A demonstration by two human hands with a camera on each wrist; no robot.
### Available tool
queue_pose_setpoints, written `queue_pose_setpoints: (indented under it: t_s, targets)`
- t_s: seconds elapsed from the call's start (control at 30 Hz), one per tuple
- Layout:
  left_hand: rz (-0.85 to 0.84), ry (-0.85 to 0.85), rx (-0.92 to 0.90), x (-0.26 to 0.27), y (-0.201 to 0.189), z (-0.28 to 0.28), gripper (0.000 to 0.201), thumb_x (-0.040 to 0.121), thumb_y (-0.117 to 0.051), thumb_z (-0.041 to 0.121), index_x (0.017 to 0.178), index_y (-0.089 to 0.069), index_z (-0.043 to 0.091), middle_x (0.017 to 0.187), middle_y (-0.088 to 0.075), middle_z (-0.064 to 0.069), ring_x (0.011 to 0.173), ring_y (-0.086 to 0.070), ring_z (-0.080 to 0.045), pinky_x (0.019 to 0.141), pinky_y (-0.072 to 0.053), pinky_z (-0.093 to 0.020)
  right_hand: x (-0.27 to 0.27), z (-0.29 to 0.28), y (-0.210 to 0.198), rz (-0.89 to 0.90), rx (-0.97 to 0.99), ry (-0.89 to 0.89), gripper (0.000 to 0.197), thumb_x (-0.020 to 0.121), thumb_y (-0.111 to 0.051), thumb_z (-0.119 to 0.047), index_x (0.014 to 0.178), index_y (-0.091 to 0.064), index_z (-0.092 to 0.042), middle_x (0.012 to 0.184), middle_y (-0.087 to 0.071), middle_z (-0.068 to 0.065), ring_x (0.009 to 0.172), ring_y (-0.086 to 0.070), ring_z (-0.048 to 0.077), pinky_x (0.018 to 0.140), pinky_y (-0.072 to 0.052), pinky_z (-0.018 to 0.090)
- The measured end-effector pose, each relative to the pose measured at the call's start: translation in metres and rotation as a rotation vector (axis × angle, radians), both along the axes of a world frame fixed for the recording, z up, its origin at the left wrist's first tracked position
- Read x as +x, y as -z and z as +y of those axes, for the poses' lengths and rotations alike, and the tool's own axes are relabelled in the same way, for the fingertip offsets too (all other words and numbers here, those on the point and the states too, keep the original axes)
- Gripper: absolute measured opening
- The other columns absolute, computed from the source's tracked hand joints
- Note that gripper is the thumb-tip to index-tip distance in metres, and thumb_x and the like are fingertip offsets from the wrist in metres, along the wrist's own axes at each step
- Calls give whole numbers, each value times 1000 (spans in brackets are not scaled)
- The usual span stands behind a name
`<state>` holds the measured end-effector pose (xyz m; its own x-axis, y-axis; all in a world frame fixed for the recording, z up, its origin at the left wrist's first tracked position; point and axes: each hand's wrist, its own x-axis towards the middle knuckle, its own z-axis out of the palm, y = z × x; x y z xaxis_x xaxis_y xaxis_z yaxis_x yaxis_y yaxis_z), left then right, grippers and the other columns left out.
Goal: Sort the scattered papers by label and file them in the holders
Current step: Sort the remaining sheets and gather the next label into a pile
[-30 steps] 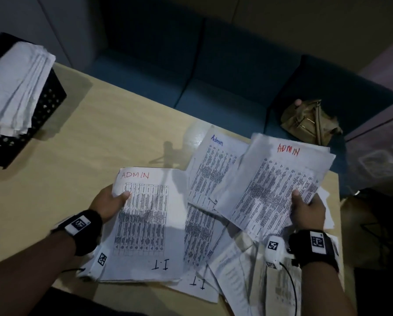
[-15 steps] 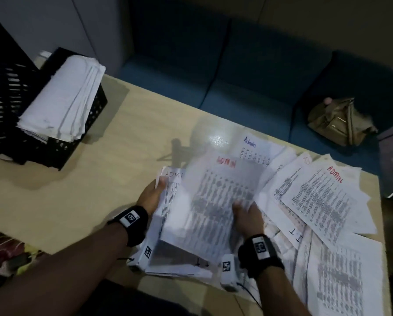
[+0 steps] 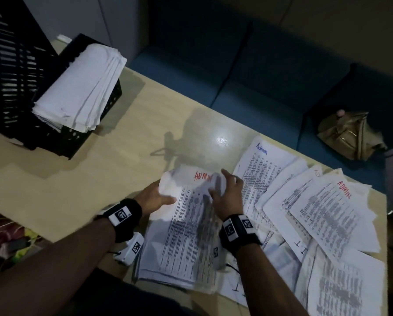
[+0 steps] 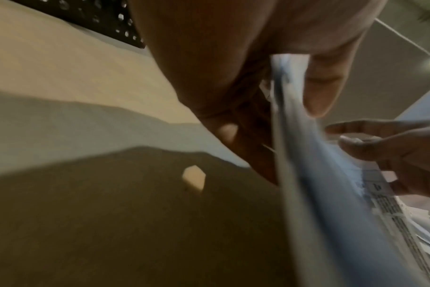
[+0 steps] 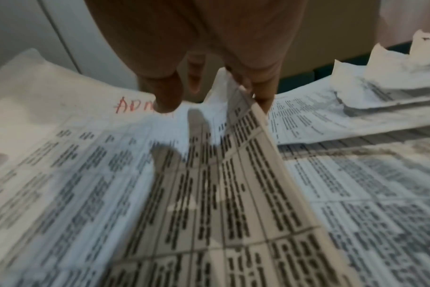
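Near edge of the bench [image 3: 81,183]: I see a gathered stack of papers [image 3: 186,242] lying at the middle of that edge, top sheet marked ADMIN in red. Left hand [image 3: 154,198] grips the stack's left edge; the left wrist view shows the thumb [image 4: 324,91] over the sheets and the fingers [image 4: 228,132] curled beneath, pinching them. Right hand [image 3: 227,195] is on the top sheet near its far edge. In the right wrist view its fingertips [image 5: 167,101] curl round a lifted, bowed sheet edge [image 5: 255,136], so that grip is closed on paper too. Motion blur over the print.

To the right, along the right-hand edge of the bench: scattered papers [image 3: 327,213] overlapping in a fan, touching the stack. One is labelled ADMIN in red, one Admin in blue, and I.T. shows on some sheets nearer me.

Far left corner of the bench: a black perforated holder [image 3: 77,137] with a thick bundle of filed papers [image 3: 81,87] leaning out of it. A second black slatted holder [image 3: 11,65] stands just beside it on the left.

Beyond the far edge: a blue sofa [image 3: 236,71], with a tan bag [image 3: 348,135] on its seat.
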<state>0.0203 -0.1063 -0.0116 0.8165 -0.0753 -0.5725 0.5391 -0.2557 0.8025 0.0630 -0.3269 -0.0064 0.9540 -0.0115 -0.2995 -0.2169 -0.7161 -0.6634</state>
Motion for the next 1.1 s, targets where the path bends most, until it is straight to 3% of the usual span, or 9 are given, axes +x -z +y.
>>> queue_pose_setpoints:
  t_s: [0.17, 0.27, 0.37, 0.5, 0.57, 0.63, 0.83, 1.03, 1.1]
  targets:
    - [-124, 73, -49, 10, 5, -10, 65, 91, -60, 5, 121, -34, 55, 141, -24, 25, 135, -18, 2, 106, -23, -22, -4, 3, 5, 78, 12, -205, 37, 90, -61, -28, 125, -55, -18, 128, -47, 7, 116, -51, 22, 95, -36, 24]
    - [-154, 176, 17, 14, 11, -17, 73, 90, -45, -10, 110, -42, 59, 139, -40, 14, 126, -38, -8, 93, -34, -21, 3, -45, -4, -112, 31, -74, 39, 91, -60, -29, 129, -54, -22, 131, -48, 6, 120, -46, 19, 102, -36, 30]
    - [-157, 204, 65, 14, 19, -17, 78, 89, -41, -10, 121, -36, 62, 143, -36, 10, 96, -46, -6, 71, -35, -21, 5, -121, -7, -228, -267, 224, 46, 86, -65, -26, 130, -52, -17, 133, -48, 11, 123, -45, 28, 102, -37, 36]
    - [-164, 222, 134, 17, 17, -27, 70, 92, -42, -3, 126, -35, 57, 136, -38, 9, 104, -47, -11, 85, -38, -27, -10, -190, 6, 60, -620, 259, 69, 84, -59, -31, 145, -27, -22, 153, -25, 11, 141, -23, 31, 111, -22, 56]
    - [-175, 215, 170, 18, 19, -29, 69, 90, -45, -1, 108, -38, 65, 117, -58, 1, 71, -53, -14, 64, -41, -23, -15, -204, 16, 146, -637, 183, 65, 91, -48, -31, 147, -15, -27, 158, -13, 7, 146, -14, 27, 111, -16, 61]
    - [-177, 218, 242, 17, 21, -28, 65, 87, -50, 0, 99, -36, 63, 99, -64, -5, 56, -51, -15, 53, -39, -23, -15, -215, 22, 161, -570, 150, 67, 94, -48, -26, 150, -11, -25, 159, -13, 9, 145, -17, 28, 112, -25, 59]
    - [-168, 171, 387, 5, 24, -27, 50, 85, -61, 6, 112, -37, 41, 124, -59, -4, 94, -63, -32, 80, -45, -32, -20, -203, 17, 69, -381, 173, 47, 95, -48, -7, 141, -42, -12, 143, -48, 12, 129, -48, 28, 105, -39, 37]
    - [-126, 105, 395, 6, 26, -36, 48, 86, -59, 3, 115, -39, 36, 111, -60, -10, 82, -60, -29, 67, -39, -28, -30, -166, 7, -18, -331, -96, 45, 90, -56, -47, 121, -60, -15, 122, -63, 5, 107, -59, 25, 88, -47, 32]
    - [-128, 101, 401, 6, 27, -35, 48, 85, -58, 3, 116, -39, 34, 108, -62, -11, 83, -60, -29, 68, -40, -28, -26, -179, 8, -92, -374, 62, 49, 90, -52, -52, 127, -57, -20, 133, -58, 7, 118, -55, 27, 97, -44, 37]
